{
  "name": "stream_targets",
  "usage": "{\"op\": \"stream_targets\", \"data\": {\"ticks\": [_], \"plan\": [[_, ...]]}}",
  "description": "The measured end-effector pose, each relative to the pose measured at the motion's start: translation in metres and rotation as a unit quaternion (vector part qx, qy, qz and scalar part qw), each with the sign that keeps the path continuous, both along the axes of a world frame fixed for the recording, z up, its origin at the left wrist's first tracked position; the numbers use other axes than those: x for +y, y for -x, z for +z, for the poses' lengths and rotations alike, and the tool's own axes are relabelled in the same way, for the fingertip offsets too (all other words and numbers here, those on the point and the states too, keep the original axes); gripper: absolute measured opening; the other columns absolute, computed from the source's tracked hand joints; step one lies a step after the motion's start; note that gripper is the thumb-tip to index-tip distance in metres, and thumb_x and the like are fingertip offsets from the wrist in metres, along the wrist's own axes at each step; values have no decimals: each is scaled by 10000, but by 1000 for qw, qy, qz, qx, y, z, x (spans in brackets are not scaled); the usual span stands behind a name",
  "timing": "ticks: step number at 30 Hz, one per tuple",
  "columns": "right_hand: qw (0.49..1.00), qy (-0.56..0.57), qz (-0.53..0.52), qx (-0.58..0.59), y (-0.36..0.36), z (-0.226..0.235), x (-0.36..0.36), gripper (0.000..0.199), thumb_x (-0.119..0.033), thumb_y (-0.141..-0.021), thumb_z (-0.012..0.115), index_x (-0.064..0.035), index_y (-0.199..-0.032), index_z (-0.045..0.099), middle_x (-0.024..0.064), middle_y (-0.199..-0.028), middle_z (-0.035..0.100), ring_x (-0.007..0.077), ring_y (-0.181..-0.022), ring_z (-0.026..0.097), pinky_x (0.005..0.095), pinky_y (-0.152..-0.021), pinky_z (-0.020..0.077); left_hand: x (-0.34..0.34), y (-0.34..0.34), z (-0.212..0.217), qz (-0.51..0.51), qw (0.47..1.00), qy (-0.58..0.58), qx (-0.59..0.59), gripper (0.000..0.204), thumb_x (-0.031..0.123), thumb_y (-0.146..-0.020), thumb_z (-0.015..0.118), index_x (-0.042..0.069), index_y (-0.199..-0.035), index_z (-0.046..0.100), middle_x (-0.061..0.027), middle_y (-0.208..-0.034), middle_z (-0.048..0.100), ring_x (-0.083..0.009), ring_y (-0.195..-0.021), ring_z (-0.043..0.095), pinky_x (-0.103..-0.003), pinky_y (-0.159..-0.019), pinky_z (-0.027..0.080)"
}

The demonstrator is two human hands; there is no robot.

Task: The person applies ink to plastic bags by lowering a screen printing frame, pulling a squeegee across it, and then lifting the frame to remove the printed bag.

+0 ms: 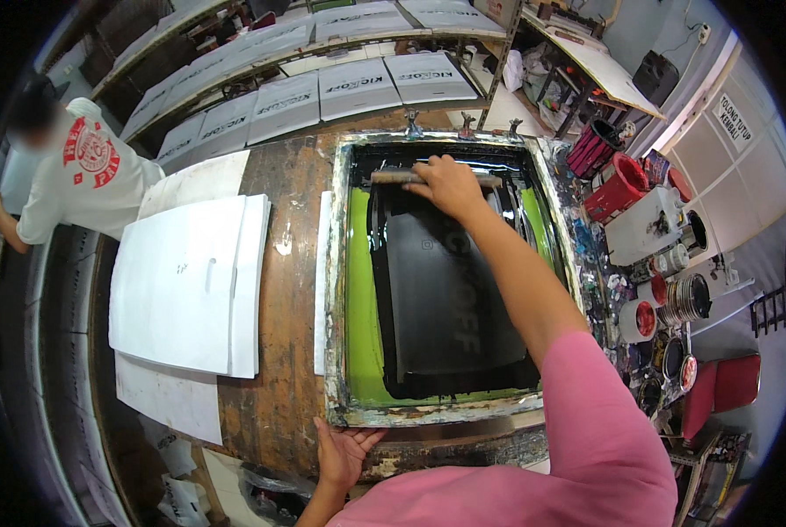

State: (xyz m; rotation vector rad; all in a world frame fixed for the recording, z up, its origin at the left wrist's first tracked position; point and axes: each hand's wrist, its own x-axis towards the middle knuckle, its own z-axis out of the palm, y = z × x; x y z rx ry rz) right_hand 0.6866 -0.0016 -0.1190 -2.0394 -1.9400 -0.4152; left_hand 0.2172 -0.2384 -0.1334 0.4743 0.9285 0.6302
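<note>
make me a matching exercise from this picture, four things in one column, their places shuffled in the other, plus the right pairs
Things:
1. right hand
2. left hand
3. stack of white sheets
4. red chair

Places:
A. left of the screen frame
B. gripping the squeegee
C. far right, lower half of the picture
D. at the frame's near left corner

Pairs: 1-B, 2-D, 3-A, 4-C

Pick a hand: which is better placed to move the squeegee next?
Right hand, probably: it already grips the squeegee near the far end of the screen frame. The left hand is down at the frame's near edge.
</note>
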Motion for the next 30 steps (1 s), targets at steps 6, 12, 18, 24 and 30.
{"op": "stream_targets", "data": {"ticks": [6,12,18,24,30], "plan": [[998,41,42,11,52,18,-91,406,-541,-953,713,-161,-1096,729,79,-989,684,314,-1000,682,470,-747,575,1,1,-1,12,1000,-20,-14,910,760,-1079,305,57,-1655,262,-268,-1540,508,-430,-1371,587,-604,-1176,468],[997,45,51,41,128,19,-217,400,-486,-928,759,-151,-1146,741,76,-998,666,307,-972,676,449,-736,580,0,2,-10,10,997,-55,-47,848,728,-1096,325,49,-1602,370,-256,-1452,586,-408,-1319,626,-583,-1166,485],[992,104,37,62,187,37,-312,365,-456,-929,765,-127,-1072,700,90,-989,670,312,-972,689,455,-728,590,-1,1,-22,7,993,-90,-76,873,722,-1091,364,-22,-1547,390,-294,-1385,595,-415,-1280,641,-573,-1160,504],[992,82,32,89,181,56,-308,417,-459,-953,749,-75,-1086,655,148,-1041,680,362,-880,709,496,-754,588,2,-2,-23,-12,989,-118,-90,1038,777,-1041,424,-86,-1576,207,-367,-1460,488,-458,-1355,578,-565,-1179,493],[997,53,5,48,211,65,-335,375,-411,-965,737,-88,-1141,667,136,-1046,657,346,-1102,649,556,-953,508,-4,0,-11,18,985,-126,-114,872,706,-1083,413,-82,-1457,401,-307,-1354,587,-451,-1300,623,-567,-1173,504]]}}
